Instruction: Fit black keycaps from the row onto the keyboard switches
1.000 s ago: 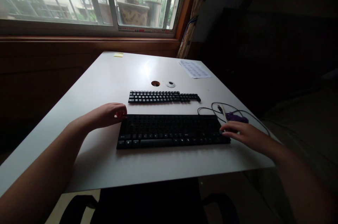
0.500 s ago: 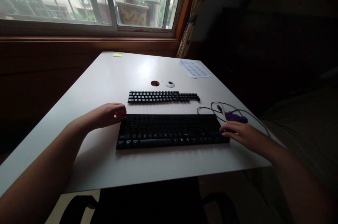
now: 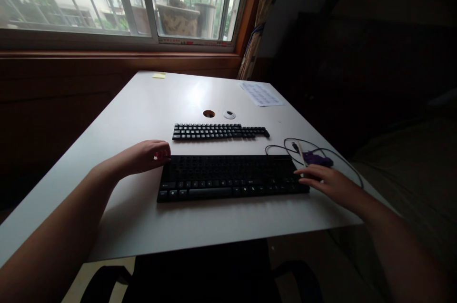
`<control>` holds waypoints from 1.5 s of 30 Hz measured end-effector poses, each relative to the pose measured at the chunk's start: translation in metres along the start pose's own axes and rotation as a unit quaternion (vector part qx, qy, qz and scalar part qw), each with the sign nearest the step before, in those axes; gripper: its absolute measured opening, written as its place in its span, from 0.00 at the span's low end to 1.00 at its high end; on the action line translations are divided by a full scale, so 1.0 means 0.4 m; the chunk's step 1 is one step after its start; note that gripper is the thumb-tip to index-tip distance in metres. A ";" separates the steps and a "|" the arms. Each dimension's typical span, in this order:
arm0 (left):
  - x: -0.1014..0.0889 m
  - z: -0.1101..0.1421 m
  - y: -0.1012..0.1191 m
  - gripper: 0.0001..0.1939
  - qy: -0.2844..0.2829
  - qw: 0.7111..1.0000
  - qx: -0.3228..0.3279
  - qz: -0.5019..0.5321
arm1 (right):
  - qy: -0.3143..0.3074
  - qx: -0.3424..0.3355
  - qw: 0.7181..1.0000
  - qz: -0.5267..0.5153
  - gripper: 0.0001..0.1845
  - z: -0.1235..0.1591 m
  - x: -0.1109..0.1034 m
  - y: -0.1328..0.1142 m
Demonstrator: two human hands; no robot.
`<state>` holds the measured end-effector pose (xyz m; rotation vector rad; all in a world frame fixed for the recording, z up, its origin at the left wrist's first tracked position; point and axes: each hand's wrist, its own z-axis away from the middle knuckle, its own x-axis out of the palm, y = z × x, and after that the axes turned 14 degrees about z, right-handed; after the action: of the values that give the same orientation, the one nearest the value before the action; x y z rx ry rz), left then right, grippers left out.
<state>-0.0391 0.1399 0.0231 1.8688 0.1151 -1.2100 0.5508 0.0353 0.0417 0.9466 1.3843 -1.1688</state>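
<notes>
A black full-size keyboard (image 3: 210, 192) lies along the front of the white desk. Its front rows show keycaps, while the upper rows look dark and bare. My left hand (image 3: 152, 154) is at its far left corner, fingers curled and pinched on the edge. Over the right edge is my right hand (image 3: 321, 180), thumb and index finger slightly apart with a gap between them. A thin pale stick (image 3: 300, 151) shows just beyond that hand. Behind the keyboard sits a block of loose black keycaps (image 3: 214, 131) set out in rows.
To the right lie a coiled black cable (image 3: 342, 154) with a USB plug and a purple cloth (image 3: 318, 158). Farther back are a cable hole (image 3: 209, 113), its round white cover (image 3: 229, 114), a printed sheet (image 3: 262, 94) and a yellow sticky note (image 3: 159, 75).
The right hand's index finger has lifted slightly away from the thumb, over the keyboard's right edge. My left hand and the keyboard stay where they were; the view shifts a little.
</notes>
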 end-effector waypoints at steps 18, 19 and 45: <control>0.000 0.000 -0.008 0.08 -0.006 1.000 -0.001 0.001 | 0.070 0.127 0.982 -0.118 0.32 0.024 0.124 0.008; 0.000 0.000 -0.008 0.08 -0.005 1.000 0.000 0.001 | 0.071 0.130 0.982 -0.119 0.32 0.025 0.125 0.007; 0.000 -0.003 0.008 0.06 0.016 1.000 0.011 0.018 | 0.039 0.151 0.975 -0.161 0.34 0.020 0.099 -0.021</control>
<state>-0.0365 0.1387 0.0252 1.9029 0.0851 -1.1605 0.5388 0.0235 0.0041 1.0113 1.4855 -1.6371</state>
